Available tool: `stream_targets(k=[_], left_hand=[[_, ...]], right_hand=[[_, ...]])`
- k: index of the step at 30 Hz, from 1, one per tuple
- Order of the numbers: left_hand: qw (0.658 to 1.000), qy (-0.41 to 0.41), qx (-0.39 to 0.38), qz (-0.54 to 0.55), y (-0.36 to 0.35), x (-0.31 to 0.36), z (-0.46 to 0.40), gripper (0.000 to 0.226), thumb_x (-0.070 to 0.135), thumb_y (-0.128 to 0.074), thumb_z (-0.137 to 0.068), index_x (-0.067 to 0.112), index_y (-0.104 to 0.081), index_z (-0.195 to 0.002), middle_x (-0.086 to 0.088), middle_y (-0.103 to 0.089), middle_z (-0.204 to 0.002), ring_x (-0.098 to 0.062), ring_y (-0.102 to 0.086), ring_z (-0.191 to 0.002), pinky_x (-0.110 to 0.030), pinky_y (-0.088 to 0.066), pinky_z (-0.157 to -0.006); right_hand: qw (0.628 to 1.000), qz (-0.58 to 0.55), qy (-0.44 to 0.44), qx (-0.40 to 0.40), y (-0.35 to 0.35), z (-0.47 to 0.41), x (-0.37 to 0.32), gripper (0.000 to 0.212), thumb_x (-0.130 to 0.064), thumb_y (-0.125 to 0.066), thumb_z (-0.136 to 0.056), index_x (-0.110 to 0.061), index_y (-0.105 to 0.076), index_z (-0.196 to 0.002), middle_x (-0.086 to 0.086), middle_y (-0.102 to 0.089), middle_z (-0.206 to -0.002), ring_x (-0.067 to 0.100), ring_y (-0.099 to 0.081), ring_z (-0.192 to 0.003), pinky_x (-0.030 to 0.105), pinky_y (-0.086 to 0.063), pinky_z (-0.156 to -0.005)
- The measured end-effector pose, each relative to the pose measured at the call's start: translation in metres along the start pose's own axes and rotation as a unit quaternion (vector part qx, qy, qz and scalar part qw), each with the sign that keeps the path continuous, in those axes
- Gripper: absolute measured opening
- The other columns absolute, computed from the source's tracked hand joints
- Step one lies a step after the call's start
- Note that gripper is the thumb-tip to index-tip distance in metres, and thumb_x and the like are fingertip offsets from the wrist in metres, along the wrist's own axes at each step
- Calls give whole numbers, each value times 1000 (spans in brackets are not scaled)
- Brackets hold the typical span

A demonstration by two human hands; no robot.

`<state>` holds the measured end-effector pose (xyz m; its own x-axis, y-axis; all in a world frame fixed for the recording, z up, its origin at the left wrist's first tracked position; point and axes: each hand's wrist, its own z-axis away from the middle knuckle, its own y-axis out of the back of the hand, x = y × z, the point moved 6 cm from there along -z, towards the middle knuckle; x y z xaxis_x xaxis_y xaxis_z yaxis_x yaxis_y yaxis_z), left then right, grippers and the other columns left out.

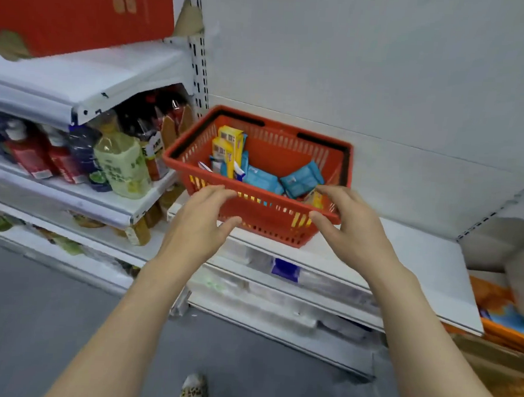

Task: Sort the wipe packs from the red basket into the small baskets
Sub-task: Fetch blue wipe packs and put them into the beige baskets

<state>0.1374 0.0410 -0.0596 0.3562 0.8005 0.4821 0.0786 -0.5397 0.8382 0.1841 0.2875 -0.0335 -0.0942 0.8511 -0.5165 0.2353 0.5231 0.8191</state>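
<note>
Head view, and I've got the red basket (282,157) sitting on the white shelf (403,257), blue wipe packs (301,179) and yellow packs (227,148) loose inside. Light load, I'd judge; soft, slick wrappers, while the slotted plastic walls look stiff enough to carry by the near rim. My left hand (201,222) comes in spread, fingers loosely bent, at the front wall. My right hand (350,224) arches over the near right corner, thumb under, nothing clasped that I can see. Contact is too close to call.

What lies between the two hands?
In the head view, the red basket's near wall lies between the left hand and the right hand.
</note>
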Motion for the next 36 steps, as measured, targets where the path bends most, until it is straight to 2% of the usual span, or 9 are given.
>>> stream_targets(k=[7,15,22,25,28,30,32,34,36], left_hand=[[996,-42,-71,27,-20,-37,-112,45,33,-70,-89,17,-61,-130,-3,-57,-134,-23,-50,-126,-34,-38,-105],[988,-15,-156,11,-84,-63,-200,50,42,-67,-90,23,-55,-134,-1,-54,-138,-22,-46,-129,-40,-40,-105],[970,-17,-238,-36,-130,-75,-266,54,45,-66,-89,23,-52,-136,-5,-54,-138,-25,-49,-127,-39,-42,-100],[957,-30,-280,-67,-151,-78,-285,55,47,-66,-89,23,-52,-136,-4,-56,-136,-24,-50,-126,-37,-42,-100],[941,-48,-327,-75,-174,-78,-298,53,46,-66,-89,22,-54,-135,-3,-58,-136,-23,-51,-125,-35,-42,-99],[931,-52,-354,-68,-188,-79,-303,52,45,-66,-90,22,-55,-135,-3,-58,-136,-23,-51,-125,-32,-42,-96],[924,-49,-374,-60,-199,-83,-305,51,46,-66,-90,23,-55,-134,-4,-57,-136,-23,-52,-123,-31,-42,-95],[918,-45,-390,-58,-207,-88,-306,51,49,-65,-89,25,-55,-133,-4,-56,-136,-22,-52,-122,-36,-46,-99],[914,-49,-398,-65,-214,-92,-305,53,50,-65,-89,26,-54,-134,-3,-55,-137,-22,-51,-123,-39,-45,-100]], right_hand=[[994,40,-103,-8,-36,-85,14,46,-33,-67,-90,-21,-57,-134,3,-56,-135,22,-54,-122,30,-40,-101],[978,96,-141,-120,-111,-202,84,50,-36,-63,-92,-15,-55,-136,11,-56,-136,30,-49,-128,37,-38,-107],[945,190,-160,-210,-157,-254,132,47,-42,-58,-91,-16,-55,-130,14,-59,-130,34,-45,-131,41,-44,-101],[926,157,-228,-256,-159,-260,149,46,-50,-56,-92,-13,-62,-119,12,-66,-120,31,-61,-111,35,-48,-83],[932,113,-275,-209,-147,-261,160,34,-44,-61,-92,-15,-67,-109,8,-70,-109,23,-64,-88,31,-48,-73],[921,125,-307,-206,-145,-257,163,32,-41,-65,-90,-16,-66,-109,6,-70,-107,23,-64,-87,31,-49,-70],[882,133,-340,-298,-157,-246,162,35,-43,-69,-86,-15,-66,-107,1,-69,-96,20,-66,-84,27,-48,-63],[846,99,-387,-353,-165,-234,165,30,-42,-72,-84,-14,-67,-94,-2,-65,-74,15,-63,-65,23,-44,-50],[868,116,-374,-304,-159,-236,168,29,-43,-73,-82,-17,-62,-89,-3,-59,-72,14,-58,-64,25,-41,-51]])
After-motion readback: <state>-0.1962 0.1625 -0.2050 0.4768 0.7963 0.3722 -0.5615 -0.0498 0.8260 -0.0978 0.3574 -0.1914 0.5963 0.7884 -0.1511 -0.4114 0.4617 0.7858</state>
